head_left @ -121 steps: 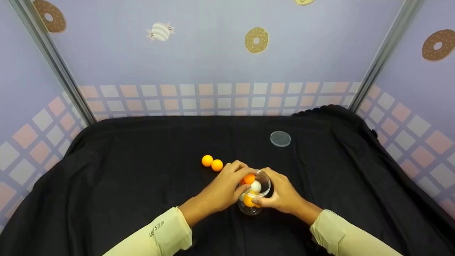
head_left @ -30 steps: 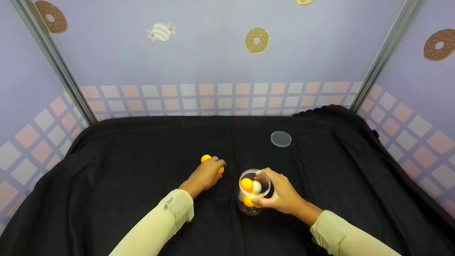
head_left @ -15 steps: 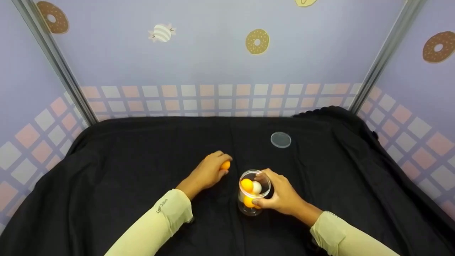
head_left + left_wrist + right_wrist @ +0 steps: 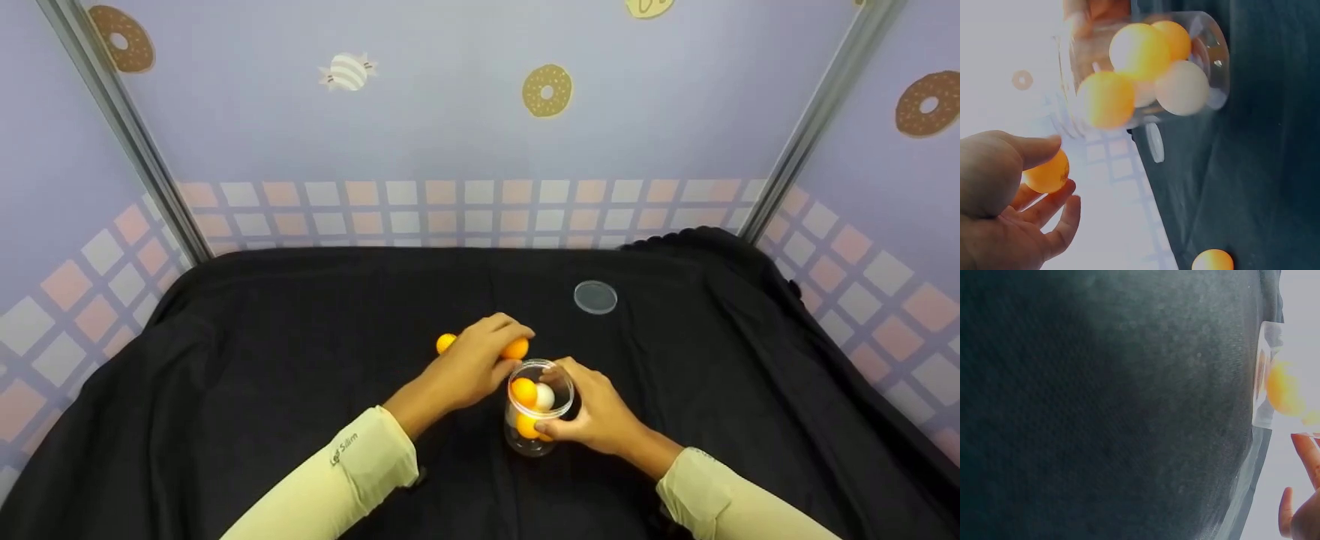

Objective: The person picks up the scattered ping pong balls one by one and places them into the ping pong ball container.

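Between the thumb and fingers of my left hand (image 4: 474,361) is an orange ping-pong ball (image 4: 516,348), held just above and left of the rim of a clear jar (image 4: 529,448). The left wrist view shows the same ball (image 4: 1050,174) pinched outside the jar mouth. My right hand (image 4: 600,411) grips the jar's right side, thumb in front, and the jar stands upright and uncovered. Inside it lie several balls, among them an orange one (image 4: 524,391) and a white one (image 4: 545,397). A second loose orange ball (image 4: 445,343) rests on the cloth, partly behind my left hand.
A round clear lid (image 4: 595,298) lies flat on the black cloth (image 4: 315,322), farther back and right of the jar. Patterned wall panels (image 4: 435,112) enclose the back and both sides. The cloth is bunched up at the back right corner.
Four seconds ago my left hand held an orange ball at the jar mouth; that ball went in. It has since picked up another from the cloth and brought it right. My right hand stays put.
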A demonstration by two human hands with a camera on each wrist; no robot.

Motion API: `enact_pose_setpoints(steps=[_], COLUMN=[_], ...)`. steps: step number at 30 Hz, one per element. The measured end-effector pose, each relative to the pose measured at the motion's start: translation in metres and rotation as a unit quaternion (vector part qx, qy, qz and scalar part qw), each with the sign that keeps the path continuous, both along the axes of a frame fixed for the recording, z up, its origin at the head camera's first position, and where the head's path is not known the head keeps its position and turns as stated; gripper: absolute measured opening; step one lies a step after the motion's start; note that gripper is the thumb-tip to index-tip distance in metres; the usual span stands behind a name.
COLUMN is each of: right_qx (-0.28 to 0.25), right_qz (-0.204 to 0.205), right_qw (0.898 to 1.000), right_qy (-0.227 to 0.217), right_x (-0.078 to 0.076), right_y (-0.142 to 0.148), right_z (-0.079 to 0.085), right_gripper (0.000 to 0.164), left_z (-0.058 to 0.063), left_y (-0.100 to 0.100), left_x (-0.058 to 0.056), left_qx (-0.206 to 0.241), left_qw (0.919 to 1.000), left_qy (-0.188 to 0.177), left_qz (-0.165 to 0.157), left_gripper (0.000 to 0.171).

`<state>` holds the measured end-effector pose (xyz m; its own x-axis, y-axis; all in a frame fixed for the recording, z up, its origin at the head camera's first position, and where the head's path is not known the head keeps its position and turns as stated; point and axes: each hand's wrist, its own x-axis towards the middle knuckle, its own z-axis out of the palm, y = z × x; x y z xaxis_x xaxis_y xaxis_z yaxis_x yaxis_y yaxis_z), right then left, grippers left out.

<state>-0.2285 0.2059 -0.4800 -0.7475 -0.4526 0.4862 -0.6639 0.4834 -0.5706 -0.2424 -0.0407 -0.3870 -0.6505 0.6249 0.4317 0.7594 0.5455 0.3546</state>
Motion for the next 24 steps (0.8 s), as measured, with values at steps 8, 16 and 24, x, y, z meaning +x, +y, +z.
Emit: enact_pose_setpoints(steps=[8,16,24], right_qx=[-0.005,0.006,0.0], right_qz=[0.006,-0.012,-0.001], right_qw=[1.0,1.0,1.0], right_qy=[0.024,0.025,0.007], right_x=[-0.001,0.001,0.001], right_y=[-0.001,0.001,0.001], right_z=[-0.002,-0.002,-0.002], right_gripper=[0.062,0.07,0.072], left_z=[0.004,0.0,-0.003], left_y=[0.013,0.025,0.03], left_x=[0.018,0.03,0.034], left_qx=[-0.016,-0.038,-0.044], left_qw=[0.9997,0.999,0.9981], left_qy=[0.011,0.011,0.027], left_qz=[-0.015,-0.019,-0.034], left_gripper=[0.037,0.038,0.044])
